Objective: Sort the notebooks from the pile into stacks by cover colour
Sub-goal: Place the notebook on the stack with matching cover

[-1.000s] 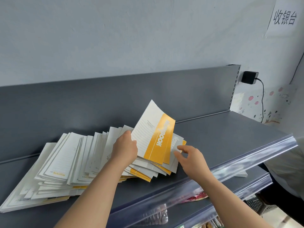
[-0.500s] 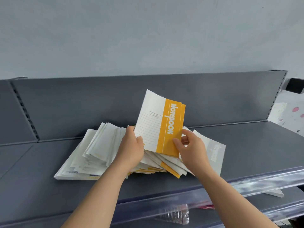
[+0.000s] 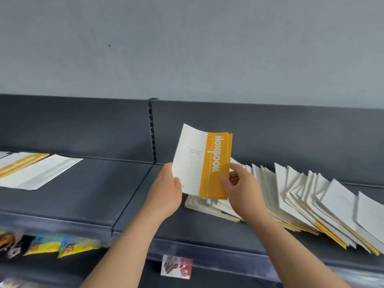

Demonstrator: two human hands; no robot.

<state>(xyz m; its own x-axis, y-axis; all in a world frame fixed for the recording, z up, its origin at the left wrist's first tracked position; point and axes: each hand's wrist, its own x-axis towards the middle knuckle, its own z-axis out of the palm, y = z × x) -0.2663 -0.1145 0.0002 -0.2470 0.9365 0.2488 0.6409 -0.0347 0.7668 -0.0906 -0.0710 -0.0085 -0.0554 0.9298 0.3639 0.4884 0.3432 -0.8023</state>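
Observation:
I hold a yellow-and-white notebook (image 3: 202, 163) upright above the grey shelf (image 3: 93, 194), its yellow band reading "Notebook". My left hand (image 3: 166, 194) grips its lower left edge, and my right hand (image 3: 239, 188) pinches its lower right edge over the yellow band. A fanned pile of notebooks (image 3: 301, 196), mostly white with yellow edges, lies to the right on the shelf, partly behind my right hand. At the far left lie a yellow-banded notebook (image 3: 20, 163) and a white one (image 3: 47, 171), flat on the shelf.
The shelf has a dark back panel (image 3: 270, 132) with a slotted upright (image 3: 153, 129) at the middle. A clear rail runs along the front edge (image 3: 207, 256). Colourful packets (image 3: 52, 246) hang on the lower shelf at left, and a small red packet (image 3: 176, 267) sits below.
My view has swung left, so the pile now lies to the right and the flat notebooks at far left have come into sight. Both hands still hold the yellow notebook, carried leftward off the pile.

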